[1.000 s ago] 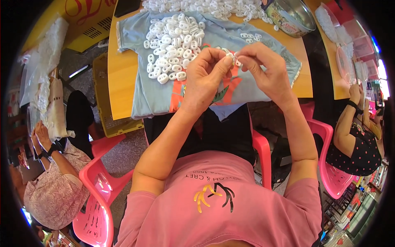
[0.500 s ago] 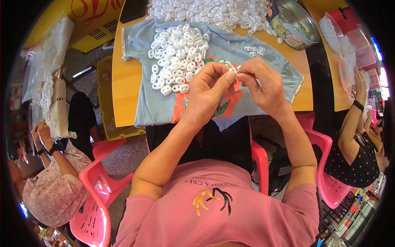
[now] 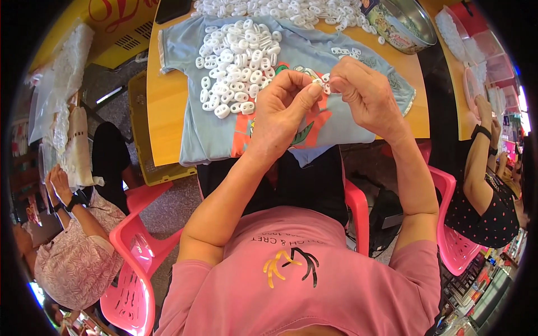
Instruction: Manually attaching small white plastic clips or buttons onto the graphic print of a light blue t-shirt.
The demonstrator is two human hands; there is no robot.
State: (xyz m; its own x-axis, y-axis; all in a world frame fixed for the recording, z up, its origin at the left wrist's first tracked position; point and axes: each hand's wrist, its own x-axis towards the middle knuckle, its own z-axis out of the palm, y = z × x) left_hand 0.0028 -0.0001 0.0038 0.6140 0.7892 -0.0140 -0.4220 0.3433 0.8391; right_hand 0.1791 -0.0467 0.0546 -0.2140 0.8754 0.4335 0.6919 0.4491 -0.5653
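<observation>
Between the thumb and forefinger of my left hand (image 3: 283, 112) is a small white plastic piece (image 3: 317, 82), like the two-holed oval pieces around it. Just right of it my right hand (image 3: 364, 95) is raised, fingers curled and pinched together; whatever they hold is too small or hidden to make out. Both hands are above a light blue T-shirt (image 3: 196, 134) with an orange and green print, spread on the table. A heap of white two-holed oval pieces (image 3: 238, 64) lies on it to the left. Beyond my right hand are a few more pieces (image 3: 344, 52) and small grey metal bits (image 3: 395, 82).
A larger pile of white pieces (image 3: 286, 9) covers the table's far side, beside a round metal tin (image 3: 400, 39) at the right. A yellow crate (image 3: 140, 129) stands left of the table (image 3: 162, 112). People work on both sides, near pink chairs (image 3: 131, 269).
My right hand has moved up and right, away from the piece in my left hand, which keeps its pinch. The whole view has shifted slightly.
</observation>
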